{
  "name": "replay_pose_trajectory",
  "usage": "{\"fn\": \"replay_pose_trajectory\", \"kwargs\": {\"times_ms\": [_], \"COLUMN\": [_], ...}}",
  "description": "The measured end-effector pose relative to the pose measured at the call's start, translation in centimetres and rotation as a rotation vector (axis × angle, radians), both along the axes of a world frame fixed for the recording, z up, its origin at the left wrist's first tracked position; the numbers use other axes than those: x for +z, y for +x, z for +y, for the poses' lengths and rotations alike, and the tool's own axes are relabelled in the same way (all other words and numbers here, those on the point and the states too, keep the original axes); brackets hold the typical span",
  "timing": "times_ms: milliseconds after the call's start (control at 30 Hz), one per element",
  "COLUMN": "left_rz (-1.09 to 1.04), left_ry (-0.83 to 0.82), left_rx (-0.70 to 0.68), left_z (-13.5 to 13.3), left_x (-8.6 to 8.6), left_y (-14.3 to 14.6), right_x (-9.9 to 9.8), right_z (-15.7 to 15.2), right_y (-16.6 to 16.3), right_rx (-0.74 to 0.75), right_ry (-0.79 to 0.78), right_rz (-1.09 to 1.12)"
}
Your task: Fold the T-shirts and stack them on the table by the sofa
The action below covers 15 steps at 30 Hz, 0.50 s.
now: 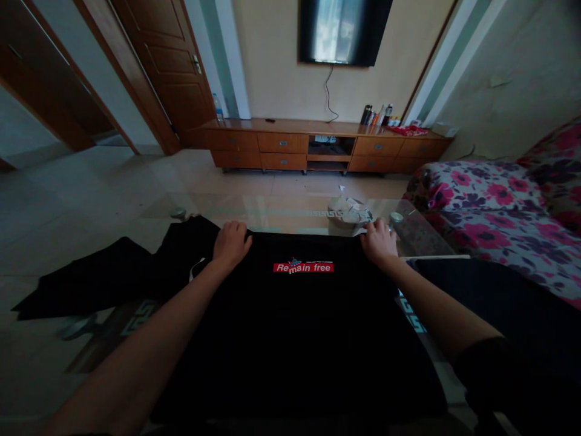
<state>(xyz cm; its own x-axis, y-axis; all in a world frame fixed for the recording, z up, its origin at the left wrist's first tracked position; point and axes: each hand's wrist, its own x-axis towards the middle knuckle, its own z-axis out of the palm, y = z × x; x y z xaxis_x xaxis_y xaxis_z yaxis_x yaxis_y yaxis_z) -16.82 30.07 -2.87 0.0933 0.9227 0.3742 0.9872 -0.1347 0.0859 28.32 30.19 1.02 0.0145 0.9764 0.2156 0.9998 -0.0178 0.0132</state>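
Observation:
A black T-shirt (308, 327) lies spread over a glass table, a red "Remain free" print near its far edge. My left hand (232, 244) is closed on its far left corner. At the far right corner my right hand (380, 241) has its fingers curled over the cloth. Between the two hands the far edge runs nearly straight. Another stretch of black cloth (113, 272) reaches out to the left, beside my left hand; whether it belongs to the same garment I cannot tell.
Past the shirt shows the glass tabletop (281, 212), with a bowl-like container (349, 212) near my right hand. Dark cloth (508, 303) lies to the right, beside a flowered sofa (490, 194). A low wooden cabinet (281, 145) stands along the wall under a television (344, 30).

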Motion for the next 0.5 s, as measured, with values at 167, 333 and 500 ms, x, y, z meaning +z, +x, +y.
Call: {"fn": "replay_pose_trajectory", "kwargs": {"times_ms": [167, 333, 500], "left_rz": [-0.075, -0.211, -0.141], "left_ry": [-0.208, -0.116, -0.147], "left_rx": [-0.485, -0.385, -0.163], "left_z": [-1.0, -0.5, 0.0], "left_x": [0.4, -0.6, -2.2], "left_y": [2.4, 3.6, 3.3], "right_x": [0.3, -1.2, -4.0], "right_z": [-2.0, -1.7, -0.7], "right_y": [-2.8, -5.0, -6.6], "right_rx": [0.533, 0.449, 0.101], "right_ry": [-0.121, -0.23, -0.201], "right_rz": [-0.091, 0.092, 0.175]}}
